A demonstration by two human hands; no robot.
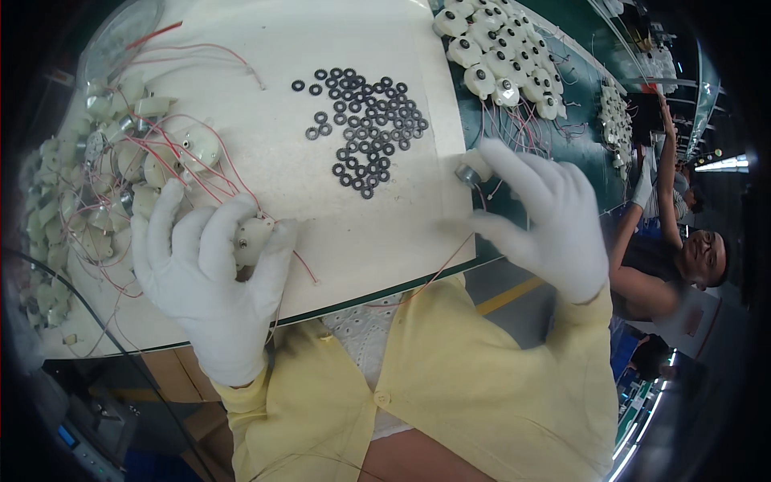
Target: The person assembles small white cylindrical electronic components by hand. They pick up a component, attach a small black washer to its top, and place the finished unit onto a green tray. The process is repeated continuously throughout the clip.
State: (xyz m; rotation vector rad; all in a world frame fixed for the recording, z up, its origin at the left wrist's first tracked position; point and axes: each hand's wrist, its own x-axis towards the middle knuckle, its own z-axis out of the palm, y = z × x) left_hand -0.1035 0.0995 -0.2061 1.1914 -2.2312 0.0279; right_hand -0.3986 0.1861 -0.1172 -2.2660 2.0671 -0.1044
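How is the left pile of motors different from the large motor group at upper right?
The left pile lies jumbled at varied angles; the right group sits more evenly. The left pile is on the white surface, the right group on the green table. Black rings show on the right group; I see none on the left pile. Both look pale.

The left hand point(209, 265), white-gloved, has its back up at the left, fingers pointing far, spread and bent, thumb and forefinger curved in a grip. The right hand point(554, 229), also white-gloved, is at the right, its thumb and forefinger reaching left and well apart, the thumb's tip blurred. Yellow sleeves point(582, 345) cover both forearms down to the wrists.
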